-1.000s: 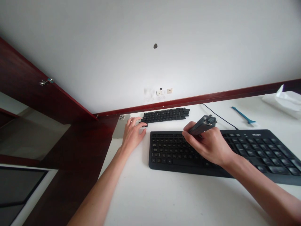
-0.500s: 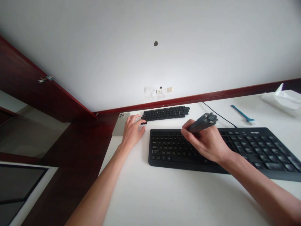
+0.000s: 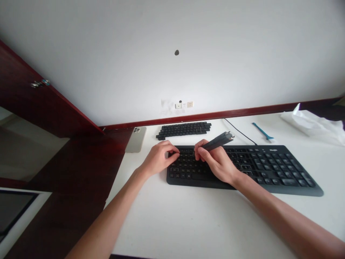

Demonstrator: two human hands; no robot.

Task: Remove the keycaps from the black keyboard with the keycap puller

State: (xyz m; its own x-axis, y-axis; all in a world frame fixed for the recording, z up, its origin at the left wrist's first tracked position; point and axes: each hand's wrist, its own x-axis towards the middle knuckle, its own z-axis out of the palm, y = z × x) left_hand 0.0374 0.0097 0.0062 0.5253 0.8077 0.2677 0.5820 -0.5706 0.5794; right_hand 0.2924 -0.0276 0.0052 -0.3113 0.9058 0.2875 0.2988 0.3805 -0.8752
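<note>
A black keyboard [image 3: 258, 185] lies on the white table, its left part showing open key frames where keycaps are off. My left hand [image 3: 159, 158] is at its upper left corner, thumb and forefinger pinched together; anything between them is hidden. My right hand [image 3: 219, 165] rests over the keyboard's middle, closed round a dark grey folding tool [image 3: 217, 141] with metal ends. From its lower end a thin tip points down at the keys. Loose black keycaps [image 3: 184, 129] lie in rows behind the keyboard.
A phone [image 3: 136, 139] lies face down at the table's left edge. Behind the keyboard are its cable [image 3: 239, 131], a blue brush [image 3: 262, 132] and a crumpled white bag [image 3: 312, 126]. A wall with sockets [image 3: 184, 105] stands at the back.
My left hand has moved from the loose keycaps to the keyboard's upper left corner, its fingers now pinched. My right hand has shifted left with the tool. The view has swung slightly.
</note>
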